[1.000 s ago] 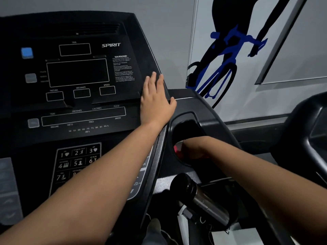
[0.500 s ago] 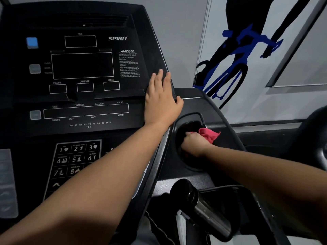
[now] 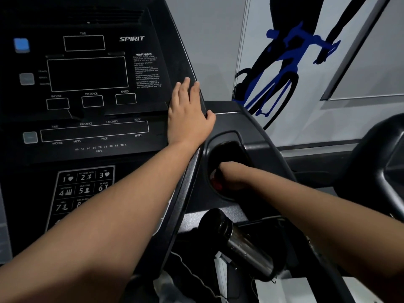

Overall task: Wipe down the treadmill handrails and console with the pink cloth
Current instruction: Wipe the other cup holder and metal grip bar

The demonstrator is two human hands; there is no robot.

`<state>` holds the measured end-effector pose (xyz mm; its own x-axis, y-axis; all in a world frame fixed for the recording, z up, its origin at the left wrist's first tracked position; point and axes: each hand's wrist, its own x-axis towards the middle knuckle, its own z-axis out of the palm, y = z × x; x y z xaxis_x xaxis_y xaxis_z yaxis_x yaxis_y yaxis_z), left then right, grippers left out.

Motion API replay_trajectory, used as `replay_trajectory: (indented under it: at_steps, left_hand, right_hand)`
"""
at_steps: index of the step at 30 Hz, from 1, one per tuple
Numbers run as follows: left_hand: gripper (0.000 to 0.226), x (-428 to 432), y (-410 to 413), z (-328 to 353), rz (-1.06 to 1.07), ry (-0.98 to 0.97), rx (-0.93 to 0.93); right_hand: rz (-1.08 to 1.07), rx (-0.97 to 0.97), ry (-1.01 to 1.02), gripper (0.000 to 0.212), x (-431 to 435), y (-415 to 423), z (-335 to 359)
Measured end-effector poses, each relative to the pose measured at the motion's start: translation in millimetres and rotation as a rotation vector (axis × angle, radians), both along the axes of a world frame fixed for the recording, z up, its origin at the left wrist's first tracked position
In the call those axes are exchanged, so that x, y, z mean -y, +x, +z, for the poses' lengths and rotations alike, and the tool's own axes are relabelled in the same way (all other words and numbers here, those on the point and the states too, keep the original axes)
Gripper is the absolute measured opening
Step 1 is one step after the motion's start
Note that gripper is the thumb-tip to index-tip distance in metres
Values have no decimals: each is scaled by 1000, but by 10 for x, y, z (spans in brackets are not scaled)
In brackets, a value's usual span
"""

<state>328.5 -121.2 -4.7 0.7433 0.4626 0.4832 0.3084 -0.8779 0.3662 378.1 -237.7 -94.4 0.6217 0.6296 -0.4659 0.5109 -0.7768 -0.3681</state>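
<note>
The black treadmill console point(image 3: 87, 88) fills the left of the view. My left hand point(image 3: 188, 114) lies flat with straight fingers on the console's right edge. My right hand point(image 3: 231, 174) reaches down into the round cup holder point(image 3: 247, 138) at the console's right side, its fingers curled round the pink cloth point(image 3: 215, 182). Only a small reddish patch of the cloth shows beside the hand; the rest is hidden inside the recess.
A black and steel bottle point(image 3: 238, 241) lies tilted in the tray below the cup holder. A keypad point(image 3: 83, 186) sits low on the console. A wall with a blue cyclist graphic point(image 3: 282, 68) stands close behind. Another dark machine point(image 3: 380, 162) is at the right.
My right hand has pushed deeper into the cup holder, and the pink cloth that stuck out above the rim is now mostly hidden. My left hand has stayed on the console edge.
</note>
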Motion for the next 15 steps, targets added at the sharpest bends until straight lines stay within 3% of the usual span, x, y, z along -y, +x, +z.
replay_trajectory:
  at_steps: [2,4,7,11,15]
  left_hand:
    - [65,-5,-9,2,-14,-6,-2]
    - [65,-6,-22,10,-27,-16,-7]
    - [65,-6,-38,11,-28,-20,-12]
    - [66,-18,-22,12,-37,-12,-21]
    - [66,-28,-16,4,-39,-10,-20]
  right_hand:
    - [25,-155,-60,30,38,7,31]
    - [142,-135,-169,23,22,-20,68]
    - [210,128,-305,32,-105,-118,42]
    - [327,265,-495,40,-286,-85,-88]
    - [277,326,-316,33,-188,28,118]
